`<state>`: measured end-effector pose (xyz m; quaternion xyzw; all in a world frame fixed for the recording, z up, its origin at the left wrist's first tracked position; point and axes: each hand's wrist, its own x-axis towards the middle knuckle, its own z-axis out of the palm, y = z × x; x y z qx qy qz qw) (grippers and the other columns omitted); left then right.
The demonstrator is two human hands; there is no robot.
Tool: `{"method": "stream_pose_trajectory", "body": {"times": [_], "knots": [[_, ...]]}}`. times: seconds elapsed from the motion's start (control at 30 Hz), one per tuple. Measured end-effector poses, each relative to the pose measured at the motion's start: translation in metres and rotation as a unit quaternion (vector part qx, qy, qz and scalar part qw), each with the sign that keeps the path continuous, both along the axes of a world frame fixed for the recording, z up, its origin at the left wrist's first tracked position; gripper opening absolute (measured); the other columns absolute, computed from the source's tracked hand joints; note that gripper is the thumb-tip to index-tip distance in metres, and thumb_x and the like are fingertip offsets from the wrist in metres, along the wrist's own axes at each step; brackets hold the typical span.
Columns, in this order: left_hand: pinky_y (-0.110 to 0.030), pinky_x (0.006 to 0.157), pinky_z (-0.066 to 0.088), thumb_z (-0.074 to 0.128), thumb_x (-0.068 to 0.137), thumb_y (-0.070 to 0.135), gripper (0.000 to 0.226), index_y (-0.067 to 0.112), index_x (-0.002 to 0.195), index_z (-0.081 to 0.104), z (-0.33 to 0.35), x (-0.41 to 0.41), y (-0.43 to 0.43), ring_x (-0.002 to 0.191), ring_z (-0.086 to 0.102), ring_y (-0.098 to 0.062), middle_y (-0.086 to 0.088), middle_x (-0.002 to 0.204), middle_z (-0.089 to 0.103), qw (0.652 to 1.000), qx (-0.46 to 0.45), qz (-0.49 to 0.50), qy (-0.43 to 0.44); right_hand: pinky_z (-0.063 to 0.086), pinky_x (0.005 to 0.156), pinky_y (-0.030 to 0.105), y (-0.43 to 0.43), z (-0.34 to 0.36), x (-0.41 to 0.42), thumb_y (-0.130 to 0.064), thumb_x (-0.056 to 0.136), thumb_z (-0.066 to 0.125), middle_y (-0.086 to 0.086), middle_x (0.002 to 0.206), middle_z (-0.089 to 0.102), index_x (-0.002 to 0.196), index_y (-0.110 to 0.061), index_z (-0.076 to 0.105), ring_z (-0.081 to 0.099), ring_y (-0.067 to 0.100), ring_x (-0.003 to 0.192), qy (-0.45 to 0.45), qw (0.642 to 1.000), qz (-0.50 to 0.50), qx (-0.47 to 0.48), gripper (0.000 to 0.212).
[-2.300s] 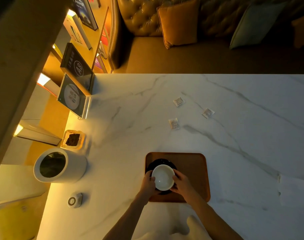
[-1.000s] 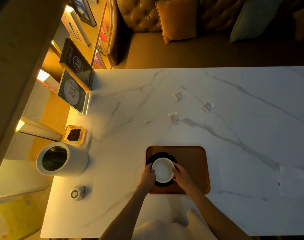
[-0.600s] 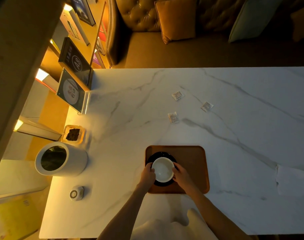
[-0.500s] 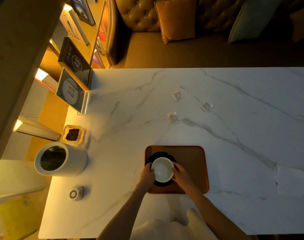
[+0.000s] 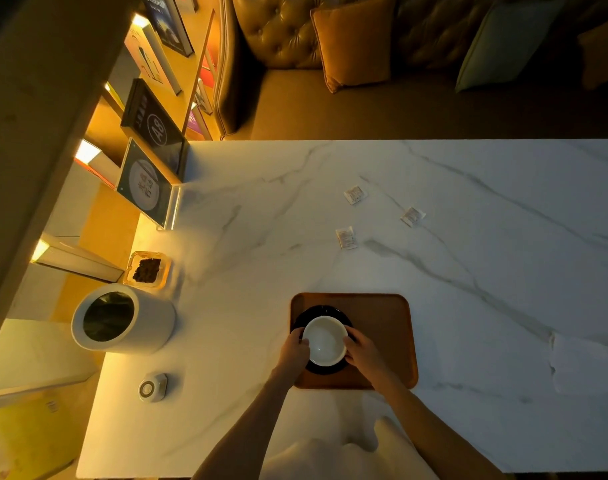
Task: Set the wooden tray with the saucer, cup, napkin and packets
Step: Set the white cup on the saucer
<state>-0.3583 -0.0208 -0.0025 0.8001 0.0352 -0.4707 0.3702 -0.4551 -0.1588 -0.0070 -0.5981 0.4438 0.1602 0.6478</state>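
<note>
A wooden tray (image 5: pixel 382 320) lies on the marble table near its front edge. On the tray's left part sits a black saucer (image 5: pixel 321 310) with a white cup (image 5: pixel 325 339) on it. My left hand (image 5: pixel 294 348) grips the cup's left side and my right hand (image 5: pixel 363 351) grips its right side. Three small white packets lie farther back on the table: one (image 5: pixel 346 238) nearest the tray, one (image 5: pixel 354 194) behind it, one (image 5: pixel 412 216) to the right. A white napkin (image 5: pixel 586 365) lies flat at the table's right edge.
A white cylindrical bin (image 5: pixel 120 320) stands at the table's left side, with a small square dish of dark matter (image 5: pixel 146 270) behind it and a small round device (image 5: pixel 152 388) in front. An acrylic sign stand (image 5: pixel 146 185) stands at the back left. A sofa with cushions lies beyond the table.
Both hands stay on the cup over the saucer. The cup has barely shifted; only the camera view has moved slightly.
</note>
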Motion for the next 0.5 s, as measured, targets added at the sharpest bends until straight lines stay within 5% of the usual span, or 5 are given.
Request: {"method": "stream_pose_trajectory", "body": {"times": [0.17,0.27,0.5], "knots": [[-0.047,0.104,0.046,0.044,0.094,0.012,0.051,0.009,0.144,0.037,0.009,0.012,0.005,0.122,0.052,-0.03,-0.013,0.138,0.051,1.0,0.005,-0.015,-0.002,0.049,0.099,0.046,-0.018,0.008,-0.007,-0.029,0.1,0.043,0.011,0.12,0.064,0.131,-0.011,0.054,0.061,0.025,0.108,0.01,0.995,0.046,-0.093,0.038],[-0.046,0.1,0.049,0.041,0.095,0.013,0.045,0.01,0.14,0.042,0.018,0.021,0.009,0.115,0.057,-0.027,-0.012,0.132,0.056,0.998,0.019,-0.036,-0.056,0.048,0.096,0.033,-0.036,0.019,-0.015,-0.033,0.1,0.042,0.007,0.125,0.063,0.13,-0.014,0.056,0.059,0.021,0.112,0.008,0.981,0.076,-0.176,0.038],[-0.037,0.098,0.048,0.041,0.097,0.015,0.038,0.009,0.134,0.048,0.041,0.024,0.014,0.118,0.056,-0.026,-0.011,0.133,0.057,0.982,0.043,-0.125,-0.133,0.044,0.095,0.03,-0.058,0.039,-0.039,-0.035,0.099,0.046,0.005,0.127,0.064,0.127,-0.018,0.059,0.059,0.022,0.116,0.005,0.953,0.096,-0.286,0.036]]}}
